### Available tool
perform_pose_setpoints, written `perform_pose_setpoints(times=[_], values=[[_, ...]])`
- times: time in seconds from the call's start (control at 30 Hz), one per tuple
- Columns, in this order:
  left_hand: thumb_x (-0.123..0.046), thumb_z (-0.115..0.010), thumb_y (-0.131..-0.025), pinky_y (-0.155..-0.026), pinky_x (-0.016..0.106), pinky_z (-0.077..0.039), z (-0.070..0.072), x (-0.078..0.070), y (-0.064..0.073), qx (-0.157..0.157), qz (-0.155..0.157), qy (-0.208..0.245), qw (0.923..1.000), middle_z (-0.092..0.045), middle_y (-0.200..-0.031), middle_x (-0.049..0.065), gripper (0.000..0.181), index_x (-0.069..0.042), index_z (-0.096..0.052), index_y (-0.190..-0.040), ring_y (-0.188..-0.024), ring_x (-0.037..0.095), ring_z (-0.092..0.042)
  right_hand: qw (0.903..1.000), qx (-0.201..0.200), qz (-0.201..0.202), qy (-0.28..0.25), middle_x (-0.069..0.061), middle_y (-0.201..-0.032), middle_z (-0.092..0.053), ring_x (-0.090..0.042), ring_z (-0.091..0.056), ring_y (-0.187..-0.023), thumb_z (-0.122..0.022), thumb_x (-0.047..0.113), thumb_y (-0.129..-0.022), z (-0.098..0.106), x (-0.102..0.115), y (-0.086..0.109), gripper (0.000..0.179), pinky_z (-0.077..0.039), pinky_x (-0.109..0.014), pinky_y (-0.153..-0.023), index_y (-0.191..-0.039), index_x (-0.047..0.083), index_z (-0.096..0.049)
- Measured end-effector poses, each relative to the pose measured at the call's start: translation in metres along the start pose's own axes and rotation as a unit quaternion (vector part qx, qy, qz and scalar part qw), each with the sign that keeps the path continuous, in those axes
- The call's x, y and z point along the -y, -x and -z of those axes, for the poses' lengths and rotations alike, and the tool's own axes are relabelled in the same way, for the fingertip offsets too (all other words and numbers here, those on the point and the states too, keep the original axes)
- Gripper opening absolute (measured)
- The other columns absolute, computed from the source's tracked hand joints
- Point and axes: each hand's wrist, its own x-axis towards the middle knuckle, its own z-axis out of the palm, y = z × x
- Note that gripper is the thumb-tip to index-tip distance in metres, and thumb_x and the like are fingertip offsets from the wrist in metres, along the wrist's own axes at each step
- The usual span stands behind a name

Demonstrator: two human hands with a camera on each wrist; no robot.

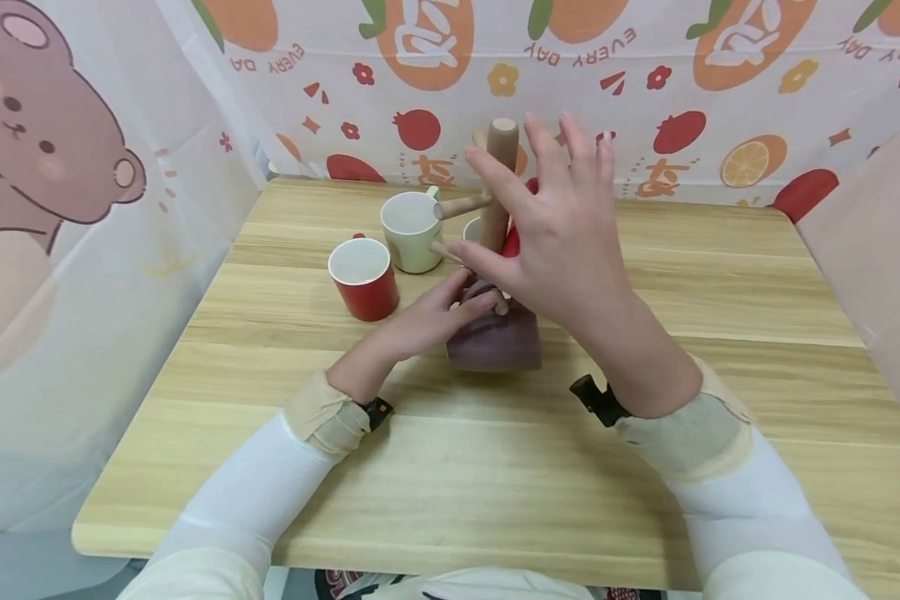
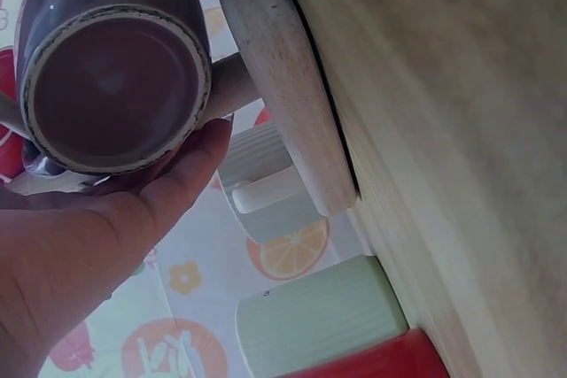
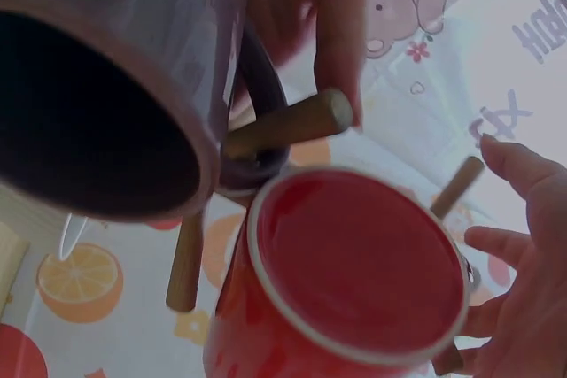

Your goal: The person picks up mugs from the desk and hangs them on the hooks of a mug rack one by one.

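A wooden mug tree (image 1: 501,150) stands on the table, its pegs pointing several ways. Low on its near side is a purple mug (image 1: 495,343), tilted, with a peg (image 3: 288,126) passing through its handle in the right wrist view. My left hand (image 1: 431,321) holds this mug at its handle side, the fingers partly hidden behind it. Beside the upper post, my right hand (image 1: 562,225) is raised with fingers spread and nothing in its grasp. A red mug (image 3: 354,263) is on the tree close to that hand, mostly covered by it in the head view.
Left of the tree, a second red mug (image 1: 367,292) and a pale green mug (image 1: 412,246) stand upright on the wooden table (image 1: 720,333). Another light mug (image 2: 275,174) stands behind the tree's base. Printed curtains (image 1: 345,108) enclose the back and sides.
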Motion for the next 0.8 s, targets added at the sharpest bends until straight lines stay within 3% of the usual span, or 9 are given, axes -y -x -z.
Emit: perform_pose_setpoints(times=[0.13,0.37,0.47,0.63,0.8], values=[[-0.043,-0.055,-0.099,-0.115,0.036,-0.033,-0.001,0.001,-0.001,0.01,-0.007,0.012,0.9999,-0.05,-0.14,-0.01,0.057,-0.035,-0.03,-0.15,-0.131,0.006,-0.045,0.9994,0.025,-0.016,0.017,-0.027,-0.145,-0.044,-0.042,-0.03,-0.141,-0.06,0.058,-0.089,-0.006,0.006,-0.006,0.06,-0.007,-0.061,-0.119,-0.14,0.027,-0.055],[-0.036,-0.052,-0.101,-0.114,0.034,-0.033,-0.002,0.0,0.0,0.016,-0.003,0.022,0.9996,-0.053,-0.138,-0.007,0.05,-0.028,-0.034,-0.147,-0.126,0.009,-0.051,0.9955,0.062,-0.051,0.049,-0.027,-0.136,-0.052,-0.039,-0.038,-0.136,-0.054,0.045,-0.096,-0.011,0.011,-0.012,0.046,-0.003,-0.058,-0.12,-0.139,0.03,-0.056],[-0.035,-0.052,-0.102,-0.115,0.033,-0.032,-0.003,0.0,0.001,0.019,0.004,0.029,0.9994,-0.047,-0.145,-0.009,0.053,-0.029,-0.03,-0.15,-0.13,0.008,-0.048,0.993,0.076,-0.064,0.064,-0.026,-0.138,-0.051,-0.038,-0.037,-0.137,-0.052,0.04,-0.097,-0.014,0.013,-0.012,0.042,0.0,-0.061,-0.119,-0.138,0.031,-0.057],[-0.037,-0.051,-0.102,-0.116,0.033,-0.031,-0.005,0.001,0.001,0.025,0.006,0.031,0.9992,-0.043,-0.149,-0.012,0.056,-0.031,-0.026,-0.152,-0.133,0.006,-0.045,0.9909,0.057,-0.072,0.099,-0.026,-0.137,-0.051,-0.039,-0.037,-0.135,-0.052,0.036,-0.097,-0.02,0.016,-0.01,0.038,-0.002,-0.065,-0.117,-0.134,0.031,-0.061],[-0.04,-0.051,-0.101,-0.115,0.032,-0.033,-0.004,0.0,-0.001,0.019,0.002,0.022,0.9996,-0.047,-0.146,-0.011,0.056,-0.03,-0.028,-0.151,-0.129,0.006,-0.05,0.9911,0.021,-0.063,0.115,-0.025,-0.119,-0.062,-0.037,-0.05,-0.122,-0.052,0.031,-0.099,-0.024,0.016,-0.011,0.027,-0.007,-0.062,-0.118,-0.119,0.026,-0.069]])
